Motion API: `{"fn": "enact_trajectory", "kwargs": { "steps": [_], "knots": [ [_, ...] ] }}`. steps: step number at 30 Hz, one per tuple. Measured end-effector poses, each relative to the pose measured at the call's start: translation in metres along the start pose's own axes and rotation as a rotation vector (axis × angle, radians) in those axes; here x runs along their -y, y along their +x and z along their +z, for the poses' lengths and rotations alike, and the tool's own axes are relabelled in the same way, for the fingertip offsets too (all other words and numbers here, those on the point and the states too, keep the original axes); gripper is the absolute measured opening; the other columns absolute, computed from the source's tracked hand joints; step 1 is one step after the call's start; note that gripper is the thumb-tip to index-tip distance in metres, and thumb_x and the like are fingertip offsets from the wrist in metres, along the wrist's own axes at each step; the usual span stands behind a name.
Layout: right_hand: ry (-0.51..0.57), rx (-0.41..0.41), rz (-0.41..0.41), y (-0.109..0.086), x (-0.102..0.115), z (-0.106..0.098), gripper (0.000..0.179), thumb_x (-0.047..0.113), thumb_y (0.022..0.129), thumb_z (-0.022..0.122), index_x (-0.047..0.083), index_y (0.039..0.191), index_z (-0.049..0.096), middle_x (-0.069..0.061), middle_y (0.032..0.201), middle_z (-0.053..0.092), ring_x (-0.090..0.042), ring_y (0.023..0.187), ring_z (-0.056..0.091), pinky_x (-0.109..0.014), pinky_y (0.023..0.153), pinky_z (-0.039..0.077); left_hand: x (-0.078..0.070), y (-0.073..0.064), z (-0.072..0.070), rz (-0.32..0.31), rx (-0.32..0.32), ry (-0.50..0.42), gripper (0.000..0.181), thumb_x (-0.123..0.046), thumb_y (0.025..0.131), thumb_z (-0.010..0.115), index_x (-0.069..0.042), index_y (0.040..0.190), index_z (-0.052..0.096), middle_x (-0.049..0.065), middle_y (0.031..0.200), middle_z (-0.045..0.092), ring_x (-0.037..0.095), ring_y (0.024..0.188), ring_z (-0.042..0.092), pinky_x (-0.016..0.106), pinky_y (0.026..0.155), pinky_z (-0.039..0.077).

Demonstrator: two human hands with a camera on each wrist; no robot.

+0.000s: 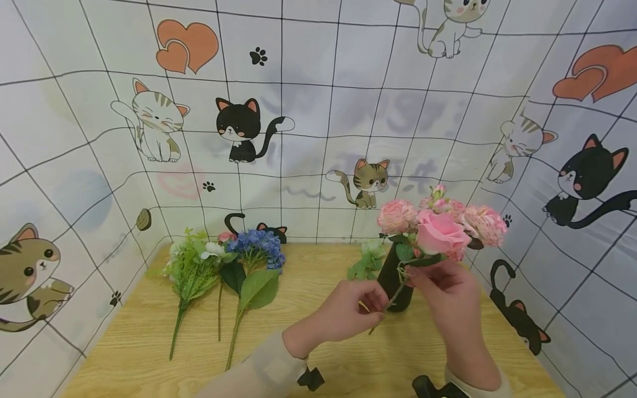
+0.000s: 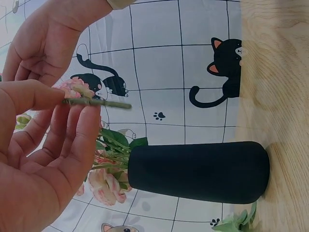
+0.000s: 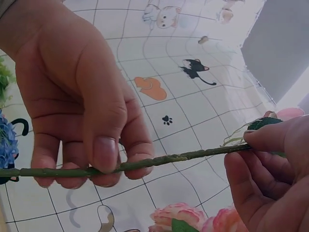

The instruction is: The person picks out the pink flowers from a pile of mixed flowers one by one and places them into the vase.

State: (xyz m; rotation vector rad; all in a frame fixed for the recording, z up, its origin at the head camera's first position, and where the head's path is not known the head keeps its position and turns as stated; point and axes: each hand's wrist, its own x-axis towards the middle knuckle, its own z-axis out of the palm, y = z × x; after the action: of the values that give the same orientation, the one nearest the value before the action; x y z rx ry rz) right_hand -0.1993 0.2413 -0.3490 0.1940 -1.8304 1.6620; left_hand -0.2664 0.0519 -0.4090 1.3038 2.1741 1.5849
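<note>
A pink rose on a long green stem is held slantwise in front of a black vase. My left hand pinches the lower stem between thumb and fingers. Higher up, just below the bloom, my right hand pinches the same stem. In the left wrist view the stem's cut end sticks out past my left fingers, apart from the vase. The vase stands upright and holds several pale pink flowers; in the head view the rose and my right hand partly hide them.
To the left on the wooden table lie a green-and-white spray, a blue hydrangea with large leaves, and another thin-stemmed flower. Pale green leaves lie behind the vase. A cat-print cloth forms the backdrop.
</note>
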Motion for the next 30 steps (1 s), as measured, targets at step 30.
{"fn": "enact_trajectory", "kwargs": {
  "steps": [30],
  "knots": [
    [0.262,-0.252,-0.397,0.042,-0.01,-0.059,0.03,-0.024,0.087,0.067,-0.032,0.115,0.062,-0.012,0.093,0.081,-0.013,0.069,0.075,-0.018,0.068,0.061,0.035,0.017,0.004,-0.05,-0.039,0.03,0.01,-0.006,0.096,0.076,-0.012,0.101,0.071,-0.005,0.089,0.072,-0.003,0.076,0.063,0.018,0.07,0.058]
  ]
}}
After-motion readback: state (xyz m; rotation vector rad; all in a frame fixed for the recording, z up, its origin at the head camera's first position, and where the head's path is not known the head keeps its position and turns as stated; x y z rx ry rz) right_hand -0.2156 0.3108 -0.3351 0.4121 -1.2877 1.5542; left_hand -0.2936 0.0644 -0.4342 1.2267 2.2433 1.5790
